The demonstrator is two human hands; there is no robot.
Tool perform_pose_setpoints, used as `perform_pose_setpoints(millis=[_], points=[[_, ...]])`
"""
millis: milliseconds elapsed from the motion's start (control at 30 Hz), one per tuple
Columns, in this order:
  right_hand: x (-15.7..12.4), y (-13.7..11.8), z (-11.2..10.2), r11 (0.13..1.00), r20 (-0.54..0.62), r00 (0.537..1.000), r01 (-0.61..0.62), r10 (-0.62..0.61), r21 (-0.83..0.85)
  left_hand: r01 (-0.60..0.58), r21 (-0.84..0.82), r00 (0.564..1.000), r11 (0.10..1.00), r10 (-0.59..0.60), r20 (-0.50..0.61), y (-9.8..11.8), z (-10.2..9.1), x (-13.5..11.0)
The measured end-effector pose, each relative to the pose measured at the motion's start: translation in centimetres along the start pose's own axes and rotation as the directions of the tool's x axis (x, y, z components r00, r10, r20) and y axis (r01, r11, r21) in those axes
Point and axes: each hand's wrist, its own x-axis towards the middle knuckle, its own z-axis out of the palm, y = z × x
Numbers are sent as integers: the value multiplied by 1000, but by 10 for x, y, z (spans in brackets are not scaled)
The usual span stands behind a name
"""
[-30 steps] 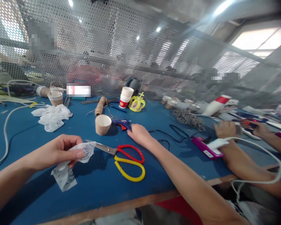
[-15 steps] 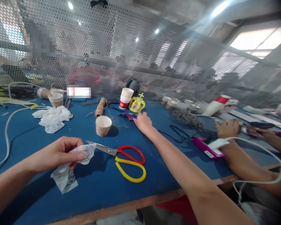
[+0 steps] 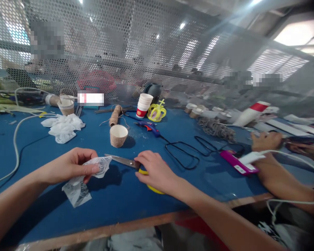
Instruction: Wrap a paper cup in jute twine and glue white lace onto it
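A strip of white lace point(image 3: 80, 193) is pinched in my left hand point(image 3: 73, 165), between thumb and fingers, with its lower end hanging. My right hand point(image 3: 159, 172) is closed over the scissors point(image 3: 122, 160), whose handles are red and yellow. Its fingers grip them near the pivot and hide most of the handles. The blades point left, their tip close to the lace. Just behind the scissors stands a small cup wrapped in brown twine point(image 3: 118, 138). Further back lies a blue glue gun point(image 3: 150, 128) with a black cord.
A spool of twine point(image 3: 115, 115), stacked paper cups point(image 3: 143, 106) and a yellow crown point(image 3: 157, 112) stand behind. White lace point(image 3: 64, 127) is heaped at left. On the right are a purple power strip point(image 3: 238, 164), grey cord point(image 3: 216, 129) and another person's hand point(image 3: 267, 141).
My right hand has come back from beside the glue gun and taken hold of the scissors. The left hand still holds the lace. The view has shifted slightly.
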Motion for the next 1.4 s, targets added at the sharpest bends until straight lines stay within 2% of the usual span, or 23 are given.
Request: perform_pose_setpoints(millis=[133, 200, 267, 300, 333, 367, 400, 500, 633, 700, 767, 800, 867, 933, 967, 1033, 1133, 1233, 1300, 1400], points=[[9, 35, -14, 996, -45, 995, -90, 90, -5, -2, -19, 1000, 1000, 2, -24, 1, 1, 2], [12, 33, -20, 992, -97, 987, -127, 128, 16, -6, -21, 999, 1000, 5, -33, 2, 3, 4], [15, 15, -25, 989, -83, 993, -71, 82, 129, -18, -5, 999, 1000, 17, -39, 3, 7, 7], [17, 1, -26, 929, -38, 999, -8, 24, 369, -25, 9, 999, 1000, 25, -42, 4, 9, 8], [20, -13, -26, 811, 36, 997, 29, -62, 585, -32, 26, 999, 999, 33, -43, 5, 12, 9], [23, -27, -26, 691, 59, 992, 37, -115, 722, -36, 45, 998, 998, 38, -44, 5, 14, 10], [27, -39, -25, 612, 61, 990, 28, -124, 790, -40, 65, 998, 997, 43, -46, 5, 15, 11], [39, -58, -22, 537, 86, 995, -44, -52, 842, -27, 69, 999, 997, 28, -19, 4, 13, 9], [45, -46, -25, 445, 67, 996, -87, 59, 891, 75, 37, 986, 996, -80, 145, 3, -5, 1], [44, -34, -28, 465, 65, 993, -105, 102, 879, 108, 134, 986, 985, -123, 111, 6, -17, -3], [42, -24, -31, 549, 105, 987, -153, 119, 822, 110, 354, 994, 929, -106, -32, 8, -27, -5], [42, -19, -31, 616, 141, 983, -183, 117, 766, 115, 490, 993, 864, -80, -90, 9, -32, -6], [41, -13, -29, 789, 174, 976, -206, 127, 579, 180, 662, 981, 728, -88, -170, 8, -38, -6], [39, -11, -26, 925, 95, 985, -169, 145, 340, 209, 767, 975, 607, -74, -208, 5, -40, -5], [38, -11, -24, 960, 38, 991, -133, 127, 247, 211, 801, 974, 560, -56, -218, 4, -40, -4], [33, -13, -21, 985, -1, 999, -34, 35, 171, 191, 845, 977, 499, -14, -213, 1, -39, -3], [25, -19, -20, 984, 140, 983, 96, -118, 150, 121, 856, 992, 503, -21, -127, -3, -36, -3], [23, -22, -19, 988, 258, 957, 104, -130, 111, 85, 852, 996, 516, -35, -79, -5, -35, -3], [26, -20, -17, 986, 246, 962, 84, -119, 147, 87, 852, 996, 516, -69, -59, -4, -36, -4], [35, -16, -11, 977, 108, 992, 38, -62, 208, 98, 837, 988, 539, -156, -15, 2, -40, -6]])
